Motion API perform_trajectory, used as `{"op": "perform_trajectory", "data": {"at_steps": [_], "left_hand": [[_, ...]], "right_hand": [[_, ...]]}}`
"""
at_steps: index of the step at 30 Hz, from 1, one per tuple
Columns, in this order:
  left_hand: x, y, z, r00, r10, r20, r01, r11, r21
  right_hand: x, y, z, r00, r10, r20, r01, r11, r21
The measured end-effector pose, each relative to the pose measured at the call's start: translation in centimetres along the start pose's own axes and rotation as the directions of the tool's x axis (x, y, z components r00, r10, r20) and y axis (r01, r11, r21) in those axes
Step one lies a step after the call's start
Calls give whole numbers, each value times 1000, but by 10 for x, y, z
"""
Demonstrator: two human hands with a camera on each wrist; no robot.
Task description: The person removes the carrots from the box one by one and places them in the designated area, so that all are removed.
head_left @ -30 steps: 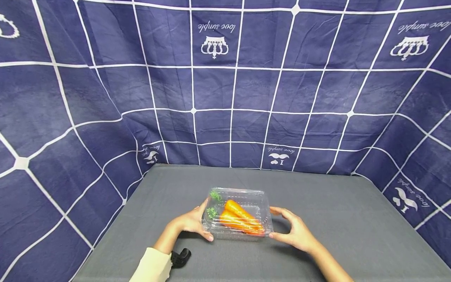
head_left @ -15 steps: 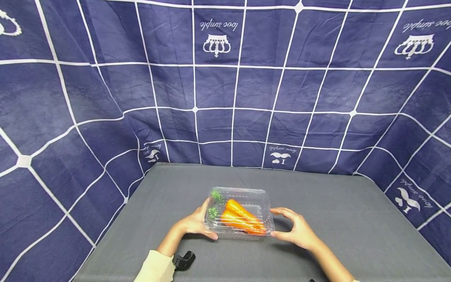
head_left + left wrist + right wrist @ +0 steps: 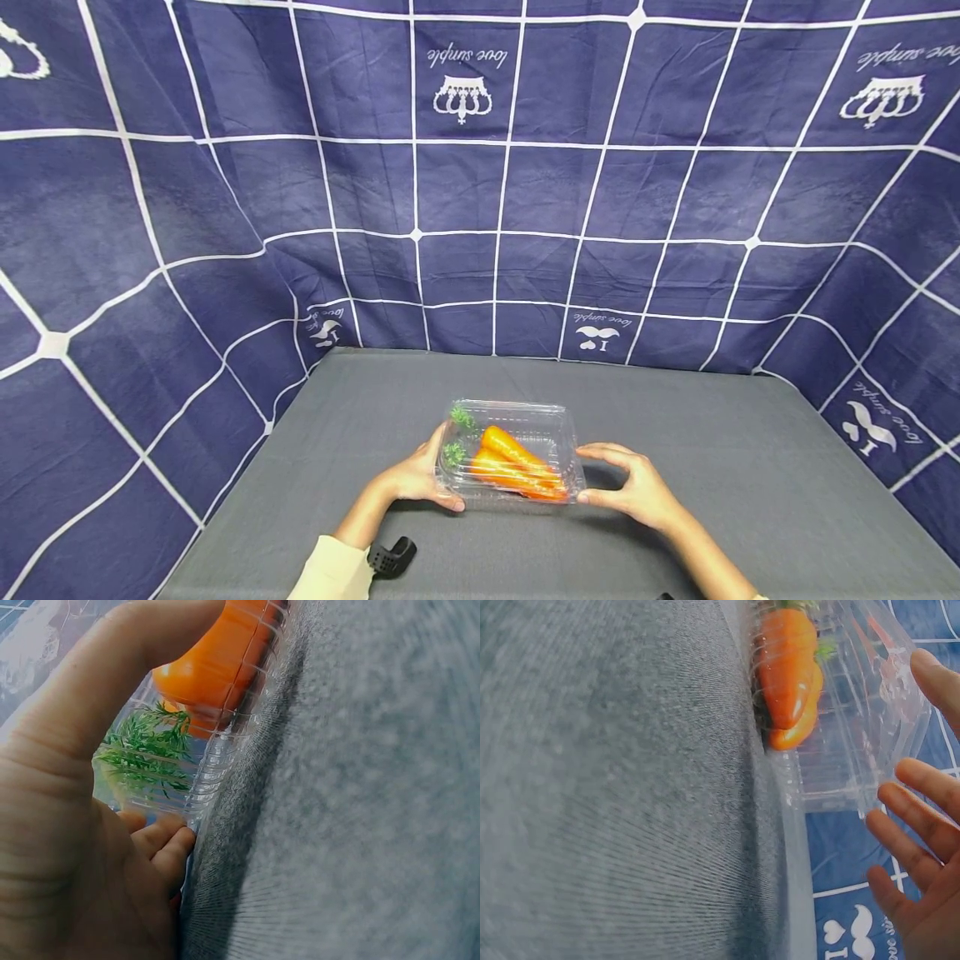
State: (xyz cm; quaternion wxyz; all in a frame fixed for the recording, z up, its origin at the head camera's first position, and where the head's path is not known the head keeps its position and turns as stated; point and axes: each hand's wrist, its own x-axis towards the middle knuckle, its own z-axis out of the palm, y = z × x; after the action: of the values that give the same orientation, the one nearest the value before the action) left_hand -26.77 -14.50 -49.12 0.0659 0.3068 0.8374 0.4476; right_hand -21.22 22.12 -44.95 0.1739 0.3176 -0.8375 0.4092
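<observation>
A clear plastic clamshell box (image 3: 525, 414) lies on the grey table, with its lid over two orange carrots (image 3: 510, 448) with green leafy tops (image 3: 455, 454). My left hand (image 3: 418, 477) holds the box's left end. In the left wrist view its thumb (image 3: 112, 667) runs along the front side and the other fingertips (image 3: 163, 838) curl at the end wall. At the box's right end is my right hand (image 3: 636, 492), thumb and fingers spread. Its thumb tip (image 3: 926, 669) is at the lid's edge in the right wrist view; whether it touches is unclear.
Grey cloth covers the table (image 3: 720, 467). A blue curtain (image 3: 540, 192) with white lines surrounds the back and both sides. A black strap (image 3: 392, 557) hangs at the left wrist beside a cream sleeve (image 3: 333, 571).
Both hands and the box appear slightly farther right, as the whole head view has shifted a little. The left thumb is a bit farther along the box's front; otherwise little differs.
</observation>
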Motion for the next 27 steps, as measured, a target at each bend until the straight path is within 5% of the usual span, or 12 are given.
{"op": "perform_trajectory", "data": {"at_steps": [4,15,21,27], "left_hand": [[-1,0,0,1000,-1,-5,2,1000,14],[-1,3,-1,997,-80,4,80,997,-3],[-4,5,0,985,-171,-1,170,983,64],[-3,3,0,992,-124,-1,124,992,32]], "right_hand": [[4,-8,-6,999,-35,-1,35,999,24],[14,13,-10,1000,-2,-21,3,999,35],[28,6,-16,999,16,-44,-14,999,48],[44,-1,-19,993,68,-95,-65,997,37]]}}
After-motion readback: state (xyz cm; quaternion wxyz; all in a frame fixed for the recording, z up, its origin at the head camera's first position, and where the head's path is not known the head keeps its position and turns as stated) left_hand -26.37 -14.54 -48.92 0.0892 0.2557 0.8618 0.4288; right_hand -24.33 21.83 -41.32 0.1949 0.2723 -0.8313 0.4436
